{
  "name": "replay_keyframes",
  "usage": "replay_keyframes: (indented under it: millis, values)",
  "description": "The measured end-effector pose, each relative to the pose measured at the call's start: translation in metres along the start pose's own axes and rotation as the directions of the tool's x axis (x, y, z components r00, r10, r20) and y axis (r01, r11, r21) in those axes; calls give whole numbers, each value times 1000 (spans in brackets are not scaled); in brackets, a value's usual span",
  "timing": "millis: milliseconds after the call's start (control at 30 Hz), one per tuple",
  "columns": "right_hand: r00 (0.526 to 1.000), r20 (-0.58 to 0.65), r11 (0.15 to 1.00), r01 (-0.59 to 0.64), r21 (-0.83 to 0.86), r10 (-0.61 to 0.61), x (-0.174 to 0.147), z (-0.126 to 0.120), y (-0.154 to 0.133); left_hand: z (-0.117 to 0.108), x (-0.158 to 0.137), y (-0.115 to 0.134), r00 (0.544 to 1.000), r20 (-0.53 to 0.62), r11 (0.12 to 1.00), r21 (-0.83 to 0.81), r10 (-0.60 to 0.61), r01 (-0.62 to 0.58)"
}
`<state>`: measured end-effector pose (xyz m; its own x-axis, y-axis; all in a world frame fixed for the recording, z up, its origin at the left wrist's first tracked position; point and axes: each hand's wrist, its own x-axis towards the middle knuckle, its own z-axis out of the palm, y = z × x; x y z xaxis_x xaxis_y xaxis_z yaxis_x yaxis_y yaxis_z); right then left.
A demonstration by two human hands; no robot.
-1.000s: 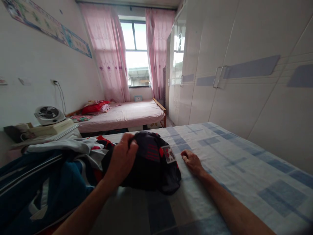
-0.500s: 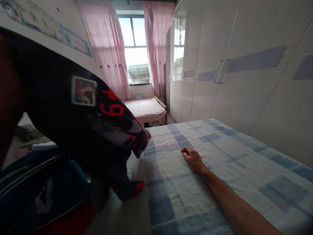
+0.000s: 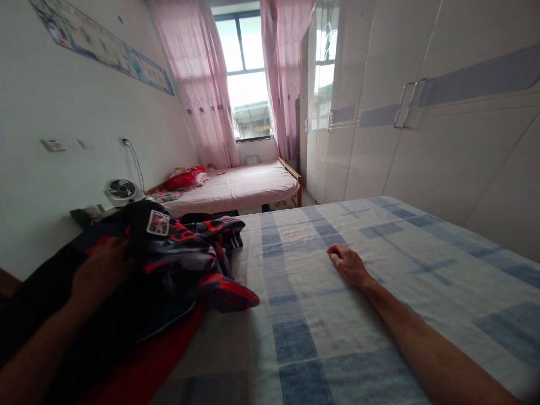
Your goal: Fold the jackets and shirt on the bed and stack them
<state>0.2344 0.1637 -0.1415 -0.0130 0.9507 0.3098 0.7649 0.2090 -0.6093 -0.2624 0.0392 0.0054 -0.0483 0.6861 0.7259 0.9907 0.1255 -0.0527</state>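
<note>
A black jacket with red and grey markings and a white-edged patch lies crumpled on a dark pile of clothes at the left side of the bed. My left hand is at the jacket's near left part, its fingers closed into the dark cloth and partly lost in shadow. One red-edged end of the jacket reaches right onto the checked bed sheet. On that sheet rests my right hand, fingers curled in, with nothing visible in them. Red cloth shows beneath the pile.
White wardrobe doors line the right side. Beyond the bed stands a second bed with a pink sheet and a red bundle. A small fan sits behind the jacket, near the left wall.
The jacket, raised and spread in front of the left side of the view, has come down onto the pile. My left hand now shows on it. My right hand stays on the sheet.
</note>
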Motion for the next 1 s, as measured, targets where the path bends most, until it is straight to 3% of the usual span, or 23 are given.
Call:
replay_keyframes:
  millis: [133, 233, 500, 833, 1000]
  values:
    - [1000, -5, 1000, 0, -12, 0, 0, -1, -2, 17, -18, 0, 997, 77, 937, 346, 16, -42]
    - [1000, 8, 1000, 4, -22, -4, -1, -2, -3, 18, -25, 9, 999, 41, 900, 436, -25, 5]
    - [999, 32, 999, 0, -32, 1, 0, -4, -2, 27, -34, 9, 987, -52, 902, 401, -150, 158]
    - [998, 57, 999, -29, -18, 30, 0, -8, -6, 41, -46, 5, 950, -182, 934, 206, -255, 291]
    - [994, 82, 997, -73, 7, 72, 1, -7, 2, 47, -57, -3, 928, -298, 963, 73, -226, 258]
